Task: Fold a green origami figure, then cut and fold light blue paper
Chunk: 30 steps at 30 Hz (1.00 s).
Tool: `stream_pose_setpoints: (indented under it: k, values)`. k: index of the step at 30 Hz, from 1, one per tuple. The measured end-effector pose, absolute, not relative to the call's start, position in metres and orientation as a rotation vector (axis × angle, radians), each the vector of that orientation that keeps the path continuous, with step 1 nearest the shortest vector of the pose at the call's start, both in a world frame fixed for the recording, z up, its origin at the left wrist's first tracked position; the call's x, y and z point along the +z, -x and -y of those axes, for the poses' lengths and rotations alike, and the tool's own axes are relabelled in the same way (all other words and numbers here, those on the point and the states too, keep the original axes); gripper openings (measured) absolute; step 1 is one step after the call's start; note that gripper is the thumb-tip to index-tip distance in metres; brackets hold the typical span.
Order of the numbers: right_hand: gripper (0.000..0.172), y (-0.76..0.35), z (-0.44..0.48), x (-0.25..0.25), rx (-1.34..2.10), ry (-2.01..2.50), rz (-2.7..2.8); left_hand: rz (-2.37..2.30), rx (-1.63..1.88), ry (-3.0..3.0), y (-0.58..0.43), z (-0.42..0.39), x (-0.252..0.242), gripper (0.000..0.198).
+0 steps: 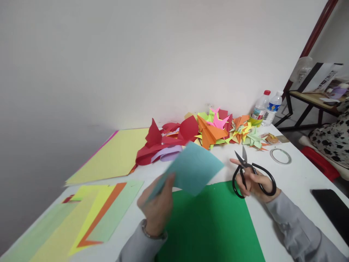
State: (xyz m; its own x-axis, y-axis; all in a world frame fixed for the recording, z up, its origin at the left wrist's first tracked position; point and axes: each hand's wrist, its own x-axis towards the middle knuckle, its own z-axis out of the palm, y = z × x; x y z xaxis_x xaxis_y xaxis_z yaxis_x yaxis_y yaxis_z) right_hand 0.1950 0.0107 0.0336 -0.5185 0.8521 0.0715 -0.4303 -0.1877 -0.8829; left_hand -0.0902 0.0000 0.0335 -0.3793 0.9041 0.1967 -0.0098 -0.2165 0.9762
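Observation:
My left hand [157, 205] holds a light blue square of paper [193, 168] by its lower left corner, lifted and tilted above the table. My right hand [252, 180] grips black scissors [252, 173] through the handle loops, blades pointing up and away, slightly parted. Both hands hover over a large green sheet [209, 225] lying flat on the white table [294, 174]. Grey sleeves cover both forearms.
A pile of folded and cut coloured paper [207, 133] lies along the wall. Yellow sheets [114, 156] and green, yellow and orange strips [89, 214] lie at left. A tape ring [280, 155], two water bottles [265, 108] and a black phone [331, 209] sit at right.

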Motion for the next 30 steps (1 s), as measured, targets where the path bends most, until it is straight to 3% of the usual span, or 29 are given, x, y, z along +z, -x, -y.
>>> stream_pose_setpoints:
  k: [3,6,10,13,15,17,19,24,30]
  values:
    - [0.088,-0.178,-0.005,0.039,1.73,0.694,0.973,-1.119,1.538,-1.753,0.091,0.013,0.024,0.019]
    - [0.082,-0.17,-0.002,0.039,1.659,0.799,0.842,-0.713,1.221,-2.361,0.078,0.023,0.015,0.024]
    - [0.081,-0.176,-0.007,0.033,1.498,0.888,0.93,-0.93,1.182,-2.16,0.059,0.025,0.012,0.027]
    - [0.083,-0.183,-0.013,0.028,1.453,0.89,1.04,-0.822,0.954,-2.09,0.056,0.02,0.02,0.03]
    - [0.081,-0.186,-0.016,0.027,1.382,0.87,1.126,-0.802,0.845,-2.037,0.056,0.018,0.026,0.044]
    - [0.077,-0.188,-0.016,0.029,1.271,0.86,1.218,-0.875,0.988,-1.979,0.058,0.018,0.029,0.066]
    - [0.073,-0.19,-0.014,0.033,1.177,0.86,1.298,-0.905,1.183,-1.953,0.06,0.018,0.03,0.074]
    - [0.059,-0.186,-0.001,0.04,1.199,0.789,1.589,-0.975,1.15,-2.2,0.054,0.008,0.041,0.033]
    - [0.063,-0.177,0.009,0.033,1.186,0.666,1.871,-0.733,0.721,-2.411,0.026,-0.011,0.07,0.049]
